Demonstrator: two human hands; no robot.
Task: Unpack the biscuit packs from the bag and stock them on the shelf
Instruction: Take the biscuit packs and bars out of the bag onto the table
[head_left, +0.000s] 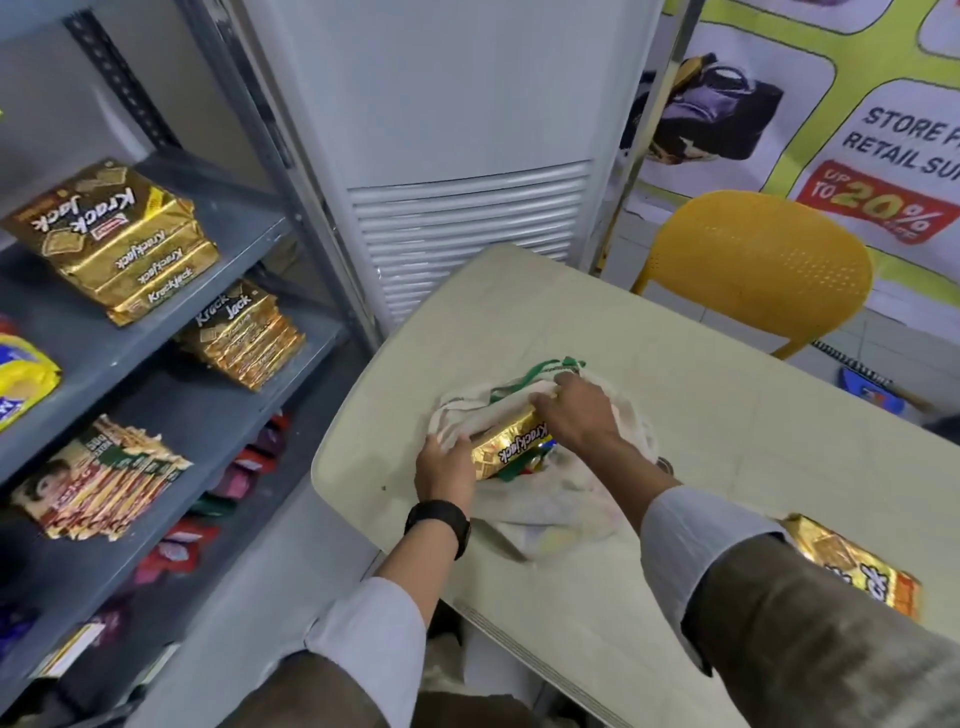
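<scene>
A white cloth bag (545, 499) with green handles lies on the cream table (727, 415). A gold Krackjack biscuit pack (511, 444) sticks out of its mouth. My right hand (576, 410) grips the far end of that pack. My left hand (447, 467) holds the bag's edge at the pack's near end. Another gold pack (857, 566) lies on the table at the right, partly hidden by my right sleeve. Gold Krackjack packs (114, 234) are stacked on the grey shelf (156, 332) at left, with a second stack (244, 335) one level lower.
A white louvred cabinet (457, 208) stands behind the table. A yellow chair (763, 260) is at the table's far side, under a poster. Other snack packs (98, 478) fill lower shelf levels. A yellow pack (21, 374) sits at the left edge.
</scene>
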